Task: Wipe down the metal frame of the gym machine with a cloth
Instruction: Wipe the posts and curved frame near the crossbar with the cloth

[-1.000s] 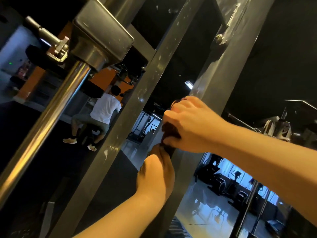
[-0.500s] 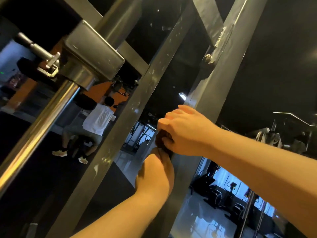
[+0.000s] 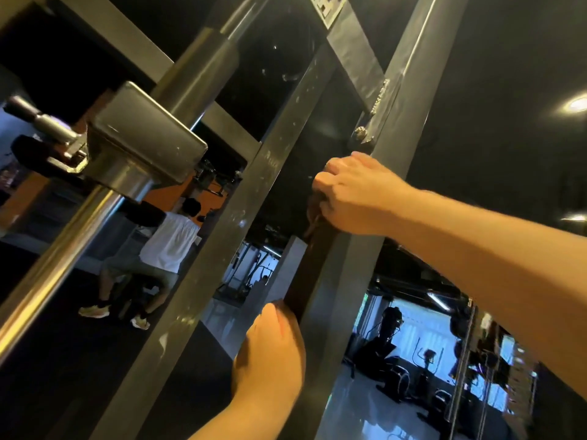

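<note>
Wiping is under way: the cloth (image 3: pixel 306 271) stretches between the hands along the frame upright (image 3: pixel 397 122). The right hand (image 3: pixel 355 198) clenches its top end; the left hand (image 3: pixel 270 354), below, seems to pinch the bottom. The next move probably calls for sliding both along the post, cloth taut.

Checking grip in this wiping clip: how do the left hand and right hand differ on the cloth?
The right hand grips the upper end of the dark cloth; the left hand holds its lower end. The right forearm enters from the right edge, the left from below. Both keep the cloth stretched along the grey upright.
</note>
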### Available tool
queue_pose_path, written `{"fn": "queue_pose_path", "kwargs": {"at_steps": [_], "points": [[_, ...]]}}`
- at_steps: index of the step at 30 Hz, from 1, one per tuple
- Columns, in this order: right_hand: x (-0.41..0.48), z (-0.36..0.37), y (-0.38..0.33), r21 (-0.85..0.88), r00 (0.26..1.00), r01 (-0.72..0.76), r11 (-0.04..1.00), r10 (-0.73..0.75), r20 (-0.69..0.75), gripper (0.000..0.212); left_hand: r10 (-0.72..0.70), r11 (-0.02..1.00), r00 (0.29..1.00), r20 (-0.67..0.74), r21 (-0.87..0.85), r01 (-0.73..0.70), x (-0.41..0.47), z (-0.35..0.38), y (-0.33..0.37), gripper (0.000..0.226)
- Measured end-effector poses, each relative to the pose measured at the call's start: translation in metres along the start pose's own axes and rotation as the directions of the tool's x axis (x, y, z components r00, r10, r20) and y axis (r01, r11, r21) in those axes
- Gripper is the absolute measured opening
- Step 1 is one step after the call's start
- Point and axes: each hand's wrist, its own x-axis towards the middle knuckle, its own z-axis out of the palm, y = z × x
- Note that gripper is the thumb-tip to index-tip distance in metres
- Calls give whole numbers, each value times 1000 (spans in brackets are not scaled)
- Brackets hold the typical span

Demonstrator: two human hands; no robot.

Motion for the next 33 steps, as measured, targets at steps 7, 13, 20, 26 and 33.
{"fn": "queue_pose_path", "kwargs": {"at_steps": [7,13,20,26,33], "points": [[14,-5,16,-141,994,-97,985,102,25,41,31,995,999,-17,-91,-32,6,0,-1,36],[13,-2,-14,75,994,65,995,-71,79,35,1,991,999,-46,-136,-7,7,3,-8,33],[13,9,26,79,990,-131,988,135,-48,38,123,989,990,-73,96,-116,11,4,-8,28],[-23,3,17,33,992,-52,998,56,-113,70,112,993,992,-50,-41,-114,9,7,-8,37],[21,-5,10,55,991,-131,990,131,-1,27,102,995,992,-78,8,-102,13,6,-14,33]]}}
